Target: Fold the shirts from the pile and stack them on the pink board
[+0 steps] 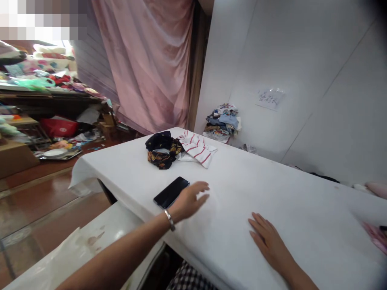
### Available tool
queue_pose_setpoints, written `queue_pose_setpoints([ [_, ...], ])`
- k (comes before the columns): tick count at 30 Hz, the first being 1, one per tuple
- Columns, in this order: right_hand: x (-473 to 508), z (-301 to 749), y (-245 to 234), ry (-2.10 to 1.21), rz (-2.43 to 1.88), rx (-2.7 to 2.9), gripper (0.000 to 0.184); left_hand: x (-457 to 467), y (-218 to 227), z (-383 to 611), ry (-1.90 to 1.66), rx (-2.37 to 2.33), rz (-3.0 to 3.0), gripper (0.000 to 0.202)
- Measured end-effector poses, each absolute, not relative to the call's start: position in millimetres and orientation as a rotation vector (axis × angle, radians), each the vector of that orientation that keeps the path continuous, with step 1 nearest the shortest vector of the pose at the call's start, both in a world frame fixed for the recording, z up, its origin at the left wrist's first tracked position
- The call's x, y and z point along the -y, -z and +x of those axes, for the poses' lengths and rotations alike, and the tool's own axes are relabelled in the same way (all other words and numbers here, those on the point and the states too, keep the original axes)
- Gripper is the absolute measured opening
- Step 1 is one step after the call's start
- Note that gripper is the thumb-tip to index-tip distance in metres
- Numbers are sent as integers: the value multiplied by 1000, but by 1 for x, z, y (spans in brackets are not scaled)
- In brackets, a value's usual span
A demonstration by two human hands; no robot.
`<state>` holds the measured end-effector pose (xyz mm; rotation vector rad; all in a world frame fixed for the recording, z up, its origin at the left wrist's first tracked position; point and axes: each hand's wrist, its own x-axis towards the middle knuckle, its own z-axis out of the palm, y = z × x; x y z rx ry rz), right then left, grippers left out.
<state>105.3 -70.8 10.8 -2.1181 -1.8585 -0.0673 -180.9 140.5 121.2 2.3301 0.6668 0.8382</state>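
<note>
My left hand (190,201), with a silver bracelet at its wrist, is over the white-covered table (229,189). Its thumb and fingers are apart, and nothing shows between them. Just left of that hand, and partly behind it, a black smartphone (171,192) lies screen up. My right hand (267,239) is palm down over the cloth nearer me, its fingers stretched out and holding nothing. Farther back on the table is a ring-shaped bundle of black fabric with a gold pattern (160,159). Touching it on the right is a white cloth with red stripes (198,148).
Beyond the table, a pile of folded clothes (223,119) is by the grey wall. A pink curtain (151,60) hangs behind. Cluttered shelves and a cardboard box (18,159) are at left. Pink fabric (375,237) lies at the right edge. A pale bench (115,225) adjoins the table.
</note>
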Motion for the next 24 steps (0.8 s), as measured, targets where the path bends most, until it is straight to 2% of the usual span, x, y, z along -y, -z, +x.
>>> queue_pose_setpoints([
  [5, 73, 102, -16, 69, -2123, 1833, 43, -235, -130, -176, -590, -1207, 2569, 43],
  [14, 72, 95, -26, -1, -2130, 1767, 43, -335, -120, -104, -427, -1432, 2545, 58],
  [16, 71, 92, -29, -42, -2139, 1745, 43, -343, -117, -95, -456, -1442, 2545, 53],
  [19, 71, 90, -35, -110, -2139, 1709, 43, -350, -122, -84, -551, -1405, 2586, 36],
  [21, 71, 89, -38, -145, -2111, 1674, 43, -349, -134, -75, -639, -1328, 2642, 26],
  [24, 71, 90, -37, -205, -2035, 1603, 43, -334, -160, -52, -831, -1092, 2765, 23],
])
